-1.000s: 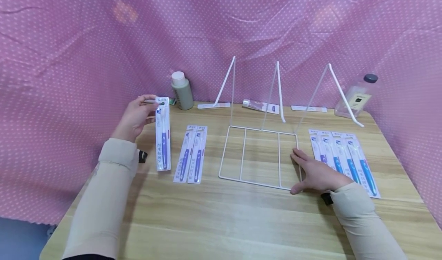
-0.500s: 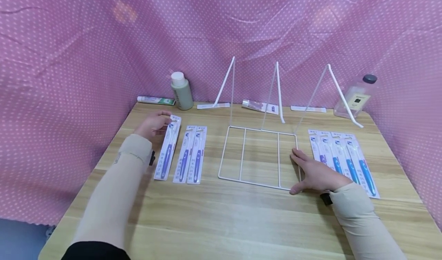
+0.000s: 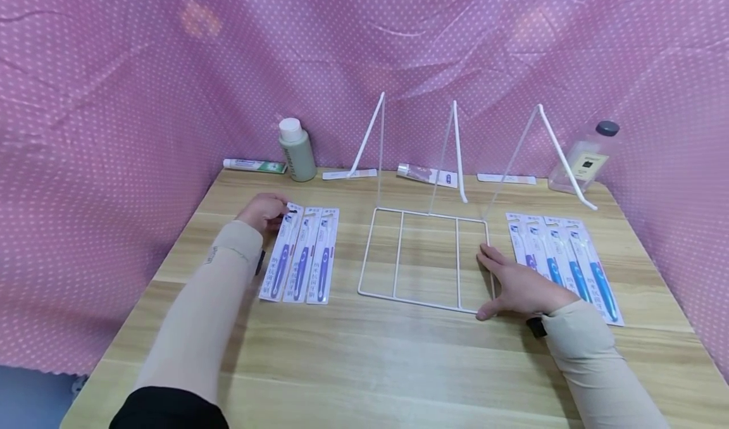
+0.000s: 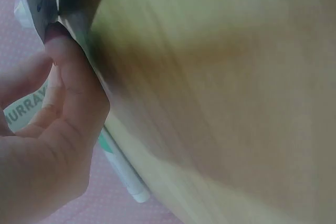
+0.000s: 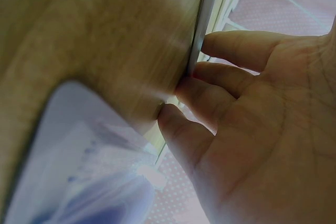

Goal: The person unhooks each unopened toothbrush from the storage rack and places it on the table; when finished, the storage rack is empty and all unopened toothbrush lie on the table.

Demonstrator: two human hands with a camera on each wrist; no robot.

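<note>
Three carded purple toothbrushes lie side by side on the wooden table (image 3: 364, 366), left of a white wire rack (image 3: 457, 261) with three upright dividers. My left hand (image 3: 267, 211) pinches the top of the leftmost toothbrush pack (image 3: 281, 258); in the left wrist view its thumb (image 4: 71, 77) presses the pack's edge (image 4: 50, 3). My right hand (image 3: 507, 283) lies flat at the rack's right front corner, fingers straight. In the right wrist view its fingertips (image 5: 184, 85) touch the rack's wire (image 5: 203, 19). Several blue toothbrush packs (image 3: 569, 264) lie just right of that hand.
Along the back edge stand a green bottle (image 3: 297, 141), a toothpaste tube (image 3: 253, 164), a small tube (image 3: 427, 174) and a clear bottle (image 3: 583, 160). Pink dotted cloth (image 3: 114, 100) surrounds the table on three sides.
My left hand brought the raised purple toothbrush pack down and laid it on the table against the two others. The right hand stayed on the rack.
</note>
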